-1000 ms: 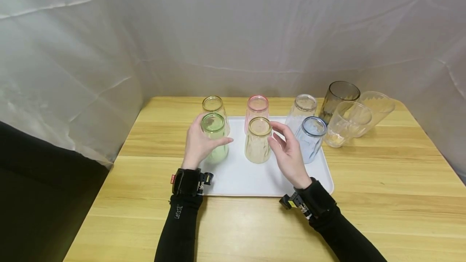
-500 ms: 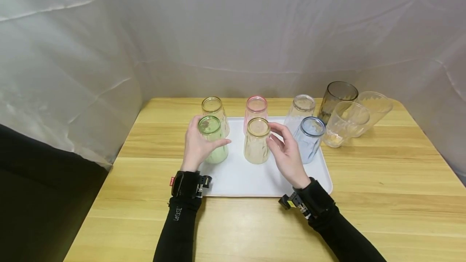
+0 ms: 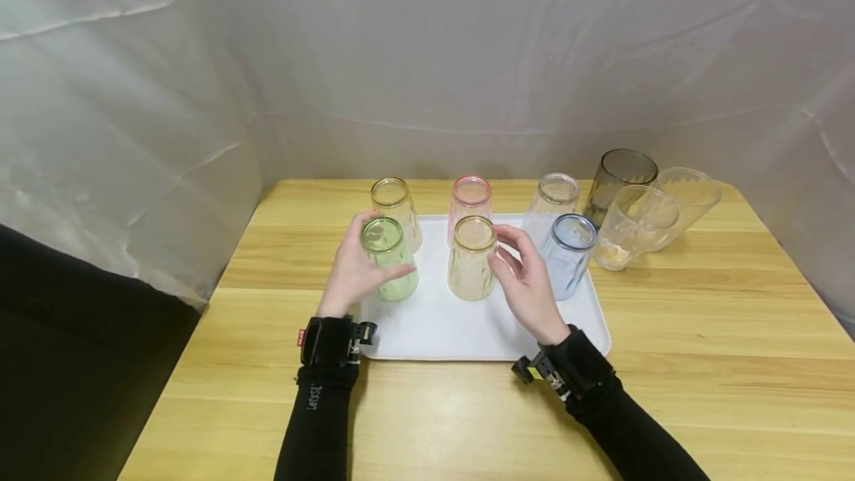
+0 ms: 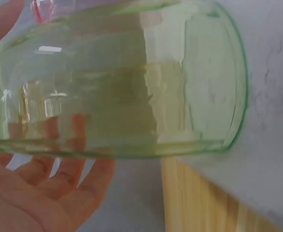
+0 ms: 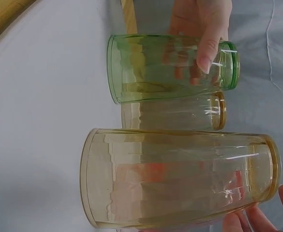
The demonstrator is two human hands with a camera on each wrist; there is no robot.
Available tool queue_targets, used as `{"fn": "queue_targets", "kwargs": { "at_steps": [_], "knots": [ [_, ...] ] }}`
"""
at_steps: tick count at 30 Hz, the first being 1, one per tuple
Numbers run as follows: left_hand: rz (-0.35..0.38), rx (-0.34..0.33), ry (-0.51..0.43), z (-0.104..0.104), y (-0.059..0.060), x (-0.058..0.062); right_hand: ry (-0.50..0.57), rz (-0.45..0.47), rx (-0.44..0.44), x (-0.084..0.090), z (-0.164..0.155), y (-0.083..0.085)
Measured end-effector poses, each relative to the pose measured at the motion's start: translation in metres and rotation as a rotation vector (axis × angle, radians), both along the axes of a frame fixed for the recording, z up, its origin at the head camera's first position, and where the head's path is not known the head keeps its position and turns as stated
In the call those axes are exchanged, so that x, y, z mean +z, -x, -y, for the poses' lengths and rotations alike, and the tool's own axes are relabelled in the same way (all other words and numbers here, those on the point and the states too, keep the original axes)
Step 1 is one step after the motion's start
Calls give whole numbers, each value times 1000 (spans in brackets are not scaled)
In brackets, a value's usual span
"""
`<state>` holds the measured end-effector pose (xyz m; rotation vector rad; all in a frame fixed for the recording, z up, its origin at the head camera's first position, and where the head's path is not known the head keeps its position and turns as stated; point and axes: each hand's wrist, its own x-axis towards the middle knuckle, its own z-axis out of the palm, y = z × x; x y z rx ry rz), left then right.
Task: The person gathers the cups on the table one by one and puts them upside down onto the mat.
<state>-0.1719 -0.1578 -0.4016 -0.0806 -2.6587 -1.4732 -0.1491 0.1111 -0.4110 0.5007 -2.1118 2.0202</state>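
Change: the left hand (image 3: pixel 354 269) has drawn back toward the near-left corner of the white tray (image 3: pixel 467 332) since a second ago, wrist shifted left, and the green glass (image 3: pixel 390 258) has come with it; its top now leans to the left where before it stood straighter. Judgement: the glass is being tipped or lifted off the tray, grip already taken. The right hand (image 3: pixel 524 280) has barely moved.

Left to right:
- Left hand: fingers (image 5: pixel 210 48) and thumb wrapped round the green glass. In the left wrist view the green glass (image 4: pixel 117 82) fills the frame, palm under it. Glass inverted, nothing in it.
- Behind it, a pale yellow glass (image 3: pixel 395 210), inverted, empty, at the tray's far-left corner.
- Amber glass (image 3: pixel 472 258), mid-tray, inverted and empty. Right hand's fingers loosely curved alongside it; the right wrist view shows fingertips (image 5: pixel 243 222) at its side, touching or nearly so. I cannot tell whether they grip.
- Pink glass (image 3: pixel 470 203) behind the amber one, inverted, empty.
- Blue glass (image 3: pixel 566 254) and a clear glass (image 3: pixel 553 206) on the tray's right side, both inverted, empty.
- Off the tray, on the table (image 3: pixel 701 362): a smoky grey glass (image 3: pixel 617 180) upright, two clear glasses (image 3: pixel 641 225) leaning beside it. No contents visible.
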Motion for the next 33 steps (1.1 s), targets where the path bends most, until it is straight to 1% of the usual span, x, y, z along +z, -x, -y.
{"fn": "queue_targets", "kwargs": {
  "at_steps": [3, 7, 15, 23, 29, 33],
  "knots": [
    [17, -21, 12, 3, -1, 2, 2, 4, 1, 1, 0, 0],
    [29, -22, 23, 4, -1, 3, 3, 5, 0, 2, 0, -1],
    [49, 9, 44, 1, 1, 4, -18, 16, 6, 2, -1, 0],
    [57, 21, 47, 0, 2, 4, -31, 24, 5, 1, -2, -1],
    [60, 6, 45, 1, 2, 4, -36, 28, -1, 1, -1, -1],
    [60, -15, 25, 3, 0, 6, -36, 31, -5, 2, -1, -1]
  ]
}}
